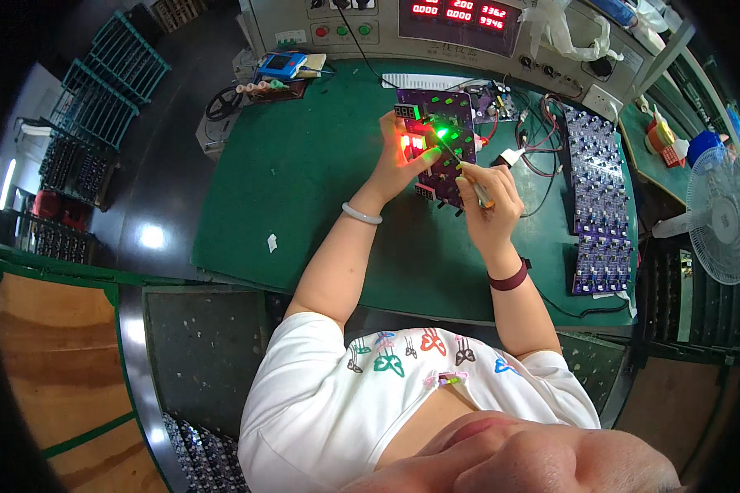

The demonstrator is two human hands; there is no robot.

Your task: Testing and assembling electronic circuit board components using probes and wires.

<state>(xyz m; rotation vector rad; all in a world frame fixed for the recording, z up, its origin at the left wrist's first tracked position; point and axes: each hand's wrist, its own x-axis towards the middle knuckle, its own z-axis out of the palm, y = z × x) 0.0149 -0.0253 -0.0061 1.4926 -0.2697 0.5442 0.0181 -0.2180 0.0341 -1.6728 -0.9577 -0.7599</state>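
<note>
A purple circuit board panel (452, 103) is at the far middle of the green bench, tilted a little. My left hand (393, 168) grips its left edge, with the thumb on the board face. Beside that thumb a small digit display (413, 143) glows red, and a green light (442, 132) shines at the panel's centre. Pinched in my right hand (495, 205) is a thin screwdriver (484, 195) with an orange-yellow handle. Its slim shaft reaches over the panel toward the green light; whether the tip touches cannot be made out. Unlit displays sit near the panel's left corners.
Behind stands a bench power instrument (378, 33) with red digits and a plastic bag (561, 31) on it. Tangled wires (543, 140) lie right of the panel. Rows of purple boards (598, 181) line the right edge, near a fan (719, 214). A blue meter (281, 64) sits far left.
</note>
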